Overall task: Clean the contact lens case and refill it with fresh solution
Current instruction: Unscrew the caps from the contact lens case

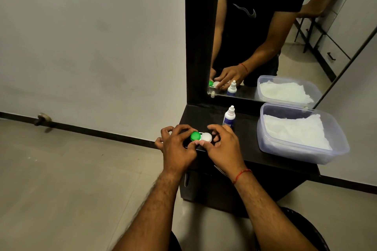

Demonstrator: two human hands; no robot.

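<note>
A small black worktop (255, 149) is seen set against a pale wall, below a dark-framed mirror (265, 26) in which the scene is repeated. Near its front left edge a contact lens case (201, 137) is held, its green cap (195, 135) and white cap (206, 137) both in place. The green cap is pinched between the fingers of the left hand (177, 144), while the fingertips of the right hand (221, 144) are closed around the white cap; both hands are clamped on the case, apparently at the unscrewing stage. A small bottle of solution (229, 117), capped and upright, is placed just behind the case. To the right of the case, well apart from it, a clear plastic tub (265, 144) lined with white tissue (295, 132) is kept.

A spill is the main risk judged from here: if the caps are twisted off with the case tilted, old fluid could be tipped over the worktop's edge. A loosened cap could also be dropped to the floor (71, 169), so close is the case to that edge.
</note>
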